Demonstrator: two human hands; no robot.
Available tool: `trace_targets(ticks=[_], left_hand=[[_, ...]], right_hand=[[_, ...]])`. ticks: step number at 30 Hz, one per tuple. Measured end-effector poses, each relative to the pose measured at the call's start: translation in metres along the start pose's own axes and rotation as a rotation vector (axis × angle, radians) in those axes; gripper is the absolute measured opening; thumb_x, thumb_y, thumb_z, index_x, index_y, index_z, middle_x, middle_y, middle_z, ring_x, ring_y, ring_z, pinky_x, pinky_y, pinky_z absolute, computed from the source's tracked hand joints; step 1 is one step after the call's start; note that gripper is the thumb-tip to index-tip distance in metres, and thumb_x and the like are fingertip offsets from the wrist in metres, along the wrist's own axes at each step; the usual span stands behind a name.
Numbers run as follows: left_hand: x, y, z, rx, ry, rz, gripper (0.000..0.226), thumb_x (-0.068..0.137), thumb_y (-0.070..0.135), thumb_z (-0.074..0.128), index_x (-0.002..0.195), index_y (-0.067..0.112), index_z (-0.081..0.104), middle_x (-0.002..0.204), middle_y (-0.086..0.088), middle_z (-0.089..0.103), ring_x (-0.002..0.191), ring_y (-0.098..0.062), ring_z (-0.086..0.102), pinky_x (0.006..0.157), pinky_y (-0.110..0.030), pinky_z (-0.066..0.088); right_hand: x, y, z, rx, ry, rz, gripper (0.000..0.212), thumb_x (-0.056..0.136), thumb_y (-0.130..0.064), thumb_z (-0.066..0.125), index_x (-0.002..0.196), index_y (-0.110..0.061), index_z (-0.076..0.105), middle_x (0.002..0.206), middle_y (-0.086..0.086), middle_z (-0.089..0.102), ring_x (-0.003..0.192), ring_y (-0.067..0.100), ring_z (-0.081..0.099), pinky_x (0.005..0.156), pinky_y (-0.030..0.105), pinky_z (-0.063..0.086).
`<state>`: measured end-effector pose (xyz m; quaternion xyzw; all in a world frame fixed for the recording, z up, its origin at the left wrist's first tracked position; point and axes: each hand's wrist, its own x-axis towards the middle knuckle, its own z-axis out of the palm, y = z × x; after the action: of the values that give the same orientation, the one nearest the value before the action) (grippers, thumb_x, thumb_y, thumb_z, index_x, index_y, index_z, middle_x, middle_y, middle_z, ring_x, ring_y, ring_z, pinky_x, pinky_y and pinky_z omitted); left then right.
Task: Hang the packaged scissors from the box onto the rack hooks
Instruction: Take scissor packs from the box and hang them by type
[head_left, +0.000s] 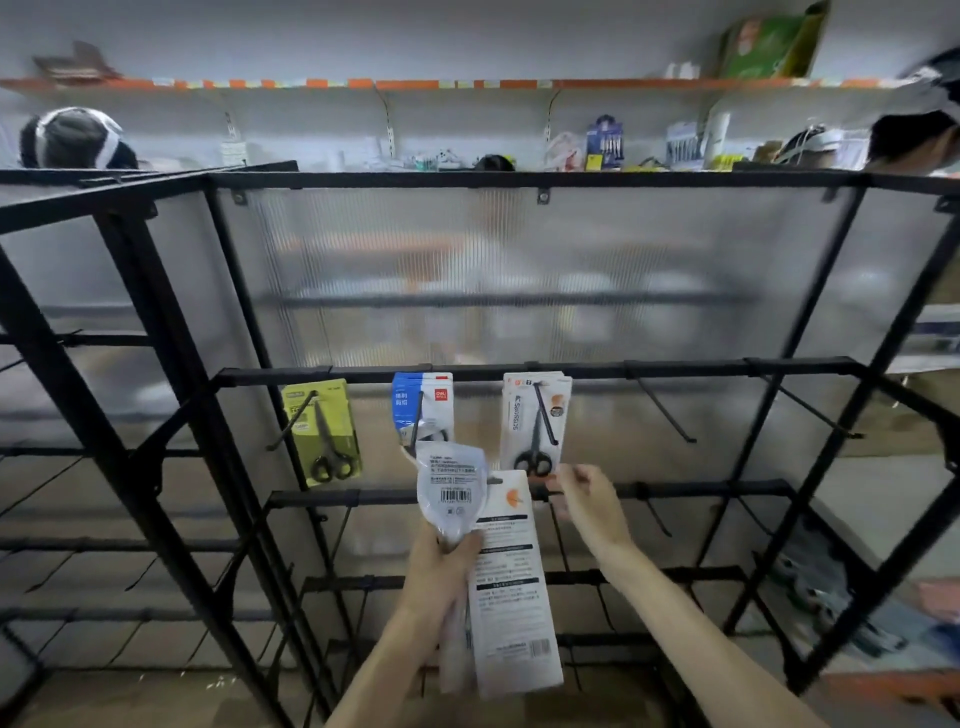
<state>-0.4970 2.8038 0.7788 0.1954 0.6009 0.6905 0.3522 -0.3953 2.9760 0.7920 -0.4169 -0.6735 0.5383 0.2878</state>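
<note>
At the far left a person's head (78, 140) shows above the black rack (171, 332), whose back is a ribbed translucent panel (519, 270); an orange-edged wall shelf (415, 83) runs high behind it, with a green carton (769, 47) and small goods on and under it, too blurred to name.

On the rack's upper rail (597, 370) three packs of scissors hang from hooks; leftmost is a yellow-green pack (324, 431) with black-handled scissors, tilted a little; next is a blue and white pack (423, 402), its lower part hidden by what the left hand holds up; next is a white pack (535, 421) printed with the word Scissors, black handles at its foot.

The left hand (441, 566) is raised in front of the rack, fingers and thumb curled round two packs at once; the rounded clear pack (452, 493) stands uppermost with its barcode side to the camera, in front of the blue and white pack's hook; the long white pack (511, 582) lies beside and partly behind it, printed back outward, reaching down past the wrist.

The right hand (582, 493) is at the second rail (701, 489), just below the hanging white pack; its fingers are bent with thumb and forefinger close together, and whether they pinch anything I cannot tell.

Further right two empty hooks (667, 413) jut from the upper rail; another person's head (909, 137) shows at the far right.
</note>
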Motion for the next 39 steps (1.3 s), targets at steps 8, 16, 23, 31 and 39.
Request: trace_targets(ticks=[8,16,23,31,39], left_hand=[[-0.055,0.001,0.056,-0.245,-0.161,-0.196,0.033,0.092,0.002,0.066,0.123,-0.003,0.057,0.113,-0.026,0.072,0.100,-0.043,0.072,0.084,-0.054,0.060],[-0.112,-0.020,0.080,-0.157,-0.155,-0.182,0.031,0.091,0.007,0.068,0.117,-0.003,0.054,0.096,-0.019,0.077,0.080,-0.031,0.076,0.065,-0.038,0.061],[-0.138,-0.034,0.092,0.062,0.055,-0.031,0.017,0.099,0.002,0.060,0.115,0.005,0.056,0.104,-0.016,0.074,0.079,-0.017,0.075,0.059,-0.022,0.056],[-0.151,-0.045,0.103,0.369,0.144,0.181,0.036,0.099,0.004,0.054,0.127,0.026,0.056,0.105,0.005,0.073,0.096,-0.014,0.070,0.086,-0.041,0.060],[-0.157,-0.038,0.118,0.164,-0.026,0.246,0.024,0.095,0.018,0.064,0.118,0.013,0.061,0.100,-0.010,0.075,0.089,-0.024,0.074,0.074,-0.040,0.062]], right_hand=[[-0.081,-0.008,-0.063,0.510,-0.448,0.418,0.069,0.097,-0.067,0.036,0.126,-0.012,0.068,0.121,0.017,0.070,0.112,0.031,0.068,0.103,0.046,0.049],[-0.130,-0.004,-0.088,0.744,-0.668,0.450,0.082,0.081,-0.067,0.063,0.143,-0.015,0.052,0.140,0.016,0.059,0.132,0.031,0.053,0.112,0.045,0.040],[-0.156,0.016,-0.093,0.503,-0.326,0.211,0.039,0.095,-0.044,0.064,0.117,-0.012,0.061,0.101,0.007,0.075,0.092,0.022,0.070,0.083,0.038,0.054],[-0.170,0.023,-0.111,0.216,0.154,0.072,0.011,0.092,-0.008,0.057,0.084,-0.010,0.049,0.078,0.006,0.055,0.063,0.015,0.046,0.055,0.027,0.038],[-0.211,0.000,-0.089,-0.071,0.003,-0.329,0.016,0.094,-0.033,0.066,0.098,-0.027,0.051,0.098,-0.012,0.065,0.088,0.003,0.066,0.074,0.028,0.058]])
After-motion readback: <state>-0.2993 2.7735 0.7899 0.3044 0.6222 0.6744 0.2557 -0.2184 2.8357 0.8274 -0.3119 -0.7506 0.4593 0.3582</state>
